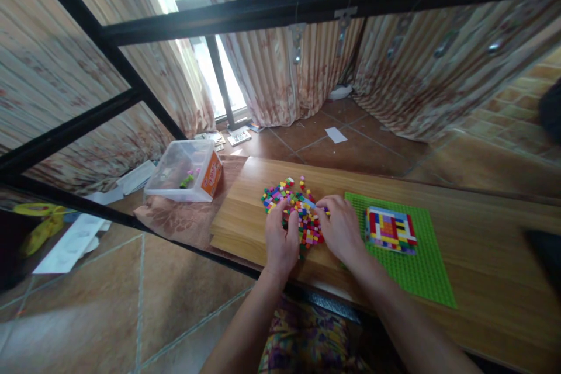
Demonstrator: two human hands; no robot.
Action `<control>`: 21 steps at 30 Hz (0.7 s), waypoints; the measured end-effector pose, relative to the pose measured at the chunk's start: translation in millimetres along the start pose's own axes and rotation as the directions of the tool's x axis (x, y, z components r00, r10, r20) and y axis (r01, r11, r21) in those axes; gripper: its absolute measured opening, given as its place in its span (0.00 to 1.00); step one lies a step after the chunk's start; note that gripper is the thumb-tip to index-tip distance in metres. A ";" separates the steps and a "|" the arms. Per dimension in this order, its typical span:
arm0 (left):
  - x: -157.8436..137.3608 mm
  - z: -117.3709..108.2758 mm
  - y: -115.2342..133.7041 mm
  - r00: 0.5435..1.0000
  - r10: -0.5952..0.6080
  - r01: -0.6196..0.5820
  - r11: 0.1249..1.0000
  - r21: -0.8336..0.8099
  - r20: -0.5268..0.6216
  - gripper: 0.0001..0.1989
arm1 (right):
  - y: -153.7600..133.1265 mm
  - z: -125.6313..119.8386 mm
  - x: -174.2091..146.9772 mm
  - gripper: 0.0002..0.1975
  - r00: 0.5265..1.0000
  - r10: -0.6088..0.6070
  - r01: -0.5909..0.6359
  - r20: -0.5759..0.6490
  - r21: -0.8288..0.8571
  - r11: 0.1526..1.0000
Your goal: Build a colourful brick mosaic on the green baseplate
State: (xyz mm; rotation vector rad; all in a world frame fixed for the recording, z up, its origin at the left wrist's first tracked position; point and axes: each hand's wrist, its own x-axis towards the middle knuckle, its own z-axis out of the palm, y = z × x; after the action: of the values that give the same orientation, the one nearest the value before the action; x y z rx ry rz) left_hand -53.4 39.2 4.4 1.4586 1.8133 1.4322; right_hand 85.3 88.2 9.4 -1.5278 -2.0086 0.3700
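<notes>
A loose pile of small colourful toy bricks [310, 228] is spread on the wooden board. At its near left side is my left hand [280, 242], thumb and fingers apart among the bricks. My right hand [342, 228] reaches in from the other side with its fingers drawn together at the pile's edge; what they pinch is too small to make out. Just right of that hand, a green studded baseplate [427, 263] lies flat. On it stands a low square block of stacked multicoloured bricks [390, 229].
Left of the wooden board [245, 187], a clear plastic box [175, 190] with an orange label holds a few green and pink pieces. Black metal bars [245, 9] cross in front of the curtains. A dark object [546, 251] sits at the right edge.
</notes>
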 end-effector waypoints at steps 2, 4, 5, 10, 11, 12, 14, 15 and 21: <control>5.0 5.0 2.0 0.995 -0.070 0.079 0.988 -0.135 0.067 0.16 | -5.5 -2.3 -7.3 0.12 1.000 -0.020 0.019 0.009 0.025 0.999; 9.7 11.4 2.0 0.987 -0.117 0.140 0.965 -0.224 0.113 0.16 | -10.3 -2.4 -13.0 0.12 1.000 -0.021 0.020 0.020 0.028 0.999; 11.6 14.3 1.3 0.984 -0.130 0.156 0.957 -0.243 0.123 0.16 | -11.9 -1.8 -15.0 0.13 1.000 -0.017 0.017 0.024 0.021 1.000; 16.3 19.9 -6.6 0.979 -0.147 0.170 0.971 -0.166 0.145 0.11 | -10.9 0.6 -18.4 0.11 0.999 0.026 -0.026 0.037 0.017 1.000; 16.5 19.9 -8.6 0.977 -0.150 0.172 0.975 -0.143 0.154 0.11 | -10.1 0.4 -18.4 0.11 0.999 0.040 -0.041 0.035 0.034 0.999; 16.6 19.8 -10.6 0.975 -0.152 0.174 0.977 -0.127 0.162 0.12 | -9.4 -0.2 -18.3 0.10 0.998 0.055 -0.057 0.031 0.061 0.997; 16.4 19.9 -13.5 0.973 -0.149 0.170 0.979 -0.113 0.174 0.12 | -9.0 -2.2 -18.0 0.09 0.996 0.093 -0.095 0.018 0.154 0.984; 16.2 20.0 -14.2 0.974 -0.142 0.163 0.980 -0.112 0.176 0.13 | -9.3 -3.4 -17.8 0.08 0.993 0.120 -0.120 0.011 0.220 0.968; 13.2 20.0 -2.7 0.969 -0.125 0.166 0.967 -0.192 0.213 0.12 | -13.5 -7.7 -19.2 0.09 0.957 0.290 -0.244 0.018 0.589 0.770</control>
State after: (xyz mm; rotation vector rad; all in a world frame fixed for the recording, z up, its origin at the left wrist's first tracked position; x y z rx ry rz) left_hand -43.5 60.2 -2.3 1.2845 1.5627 1.3092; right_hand 82.7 65.0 17.5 -1.3825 -1.4124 0.9426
